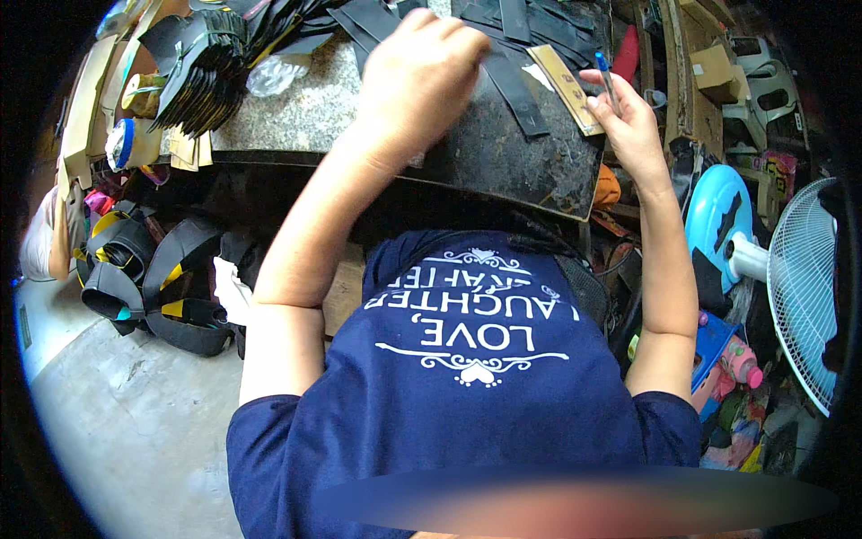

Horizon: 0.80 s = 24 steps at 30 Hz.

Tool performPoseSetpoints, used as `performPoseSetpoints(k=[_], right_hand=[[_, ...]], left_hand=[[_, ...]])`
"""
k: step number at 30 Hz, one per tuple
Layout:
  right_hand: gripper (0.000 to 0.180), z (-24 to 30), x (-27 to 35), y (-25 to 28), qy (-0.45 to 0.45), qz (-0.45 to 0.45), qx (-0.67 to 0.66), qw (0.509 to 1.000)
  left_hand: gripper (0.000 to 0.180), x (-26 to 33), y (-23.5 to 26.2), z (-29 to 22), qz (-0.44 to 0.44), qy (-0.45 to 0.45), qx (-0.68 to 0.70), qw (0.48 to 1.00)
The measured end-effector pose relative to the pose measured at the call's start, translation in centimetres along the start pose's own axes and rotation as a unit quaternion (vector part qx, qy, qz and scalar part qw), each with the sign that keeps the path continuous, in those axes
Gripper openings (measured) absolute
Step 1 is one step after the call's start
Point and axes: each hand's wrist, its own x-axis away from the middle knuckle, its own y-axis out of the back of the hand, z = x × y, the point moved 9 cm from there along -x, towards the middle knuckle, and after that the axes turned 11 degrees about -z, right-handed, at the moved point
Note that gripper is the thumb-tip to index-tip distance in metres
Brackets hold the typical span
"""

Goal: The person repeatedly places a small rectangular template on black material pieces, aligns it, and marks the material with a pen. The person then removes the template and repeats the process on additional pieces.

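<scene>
My left hand [417, 81] is raised over the workbench [296, 112], its fingers curled inward. Whatever those fingers hold, if anything, is hidden. A pen with a blue end [609, 79] stands upright between the fingers of my right hand [631, 126]. Beside that thumb lies a tan cardboard strip [564, 88] with dark marks and small cut-outs, slanting across the bench's right side; the fingertips seem to touch its edge. Between my hands lies a long flat black strip [514, 92]. More black strips [561, 27] are heaped at the back of the bench.
A tied bundle of curved black pieces [202, 76] and a crumpled clear plastic bag [276, 75] lie at the bench's left. Below are black looped pieces [184, 278] with yellow edges. A white fan [802, 287] and a round blue piece [718, 216] stand at the right.
</scene>
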Motion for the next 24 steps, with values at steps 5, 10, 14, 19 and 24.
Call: performPoseSetpoints(k=[5, 10, 14, 19, 24], right_hand=[[0.028, 2.6, 0.7, -0.3, 0.070, -0.045, 0.048, 0.995], [0.027, 4.2, 0.8, -0.7, 0.097, -0.049, 0.071, 0.992], [0.027, 5.0, 0.9, -1.5, 0.105, -0.041, 0.041, 0.993], [0.027, 4.9, 0.6, -3.1, 0.126, -0.028, 0.092, 0.987], [0.028, 4.2, 0.4, -4.3, 0.096, -0.009, 0.082, 0.992]], left_hand=[[0.019, 1.4, -2.0, -0.1, 0.047, -0.055, 0.010, 0.997], [0.019, 3.0, -4.0, -0.8, 0.102, -0.057, -0.027, 0.993], [0.024, 3.4, -4.3, -0.5, 0.129, -0.038, -0.028, 0.991], [0.026, 3.3, -4.2, -0.5, 0.124, -0.036, -0.033, 0.991], [0.020, 3.1, -3.8, -0.7, 0.079, -0.036, -0.016, 0.996]])
